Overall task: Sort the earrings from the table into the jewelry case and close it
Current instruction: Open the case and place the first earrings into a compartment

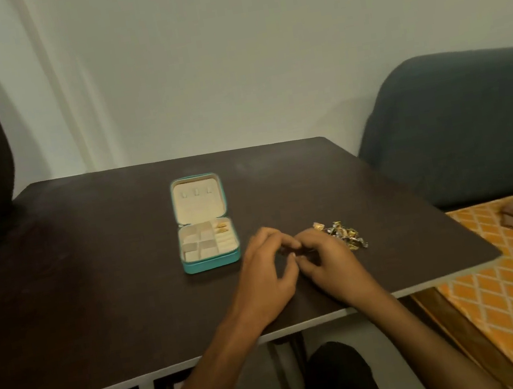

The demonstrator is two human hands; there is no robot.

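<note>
Because the earrings (342, 234) are small, light, stiff metal pieces prone to tangling, each is judged best pinched singly at its edge; the heap lies on the worktop (111, 284) right of the open jewelry case (208, 247). Between case and heap, left hand (269, 276) and right hand (326, 260) meet with curled fingers (289, 241), fingertips together; whether they hold an earring cannot be told.

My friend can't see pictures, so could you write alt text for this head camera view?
Two bare hands, left hand and right hand, meet fingertip to fingertip over a dark brown table, between an open teal jewelry case with cream compartments and a small heap of gold earrings.
</note>
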